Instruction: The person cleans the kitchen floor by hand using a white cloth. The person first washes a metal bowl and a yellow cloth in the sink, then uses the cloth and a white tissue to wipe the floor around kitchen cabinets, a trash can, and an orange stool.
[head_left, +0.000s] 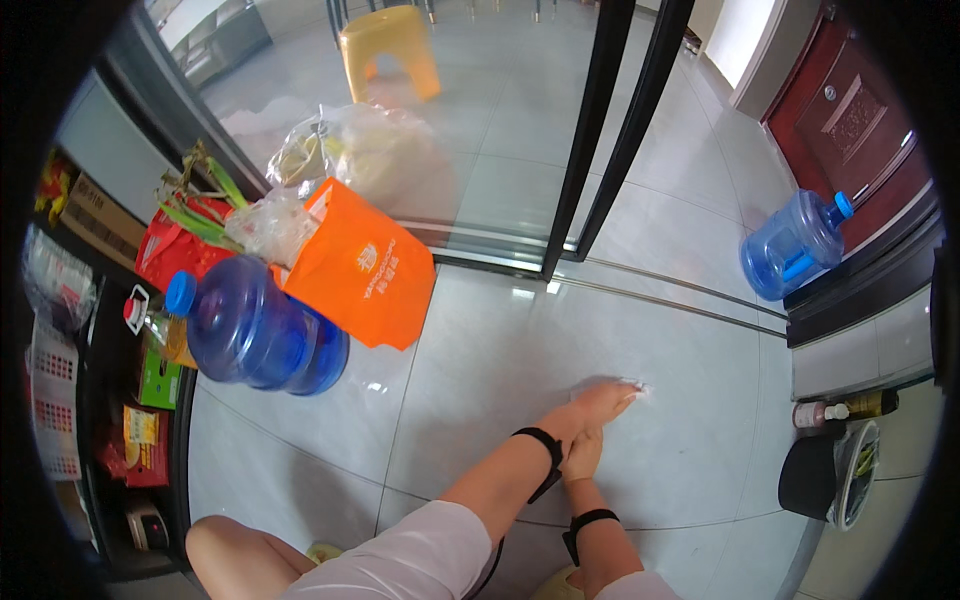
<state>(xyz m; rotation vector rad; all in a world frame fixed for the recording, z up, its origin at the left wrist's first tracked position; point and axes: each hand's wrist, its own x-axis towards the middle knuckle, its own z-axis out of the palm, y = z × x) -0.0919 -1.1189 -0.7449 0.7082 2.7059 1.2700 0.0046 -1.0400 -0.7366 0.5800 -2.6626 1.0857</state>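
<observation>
My left hand (600, 405) is down at the grey tiled floor (690, 450), its fingers on a small white piece of what looks like tissue or cloth (641, 388), mostly hidden under them. Against the left wrist lies my right hand (583, 455), its fingers closed around it. Both forearms wear black straps, and a dark cable hangs near the left arm.
An orange bag (367, 274), a blue water jug (255, 330) and a packed shelf (97, 375) stand left. Ahead are a glass sliding door's frame (592, 135) and floor track (675, 296). At right are another water jug (791, 244), bottles (814, 414) and a lined black bin (810, 476).
</observation>
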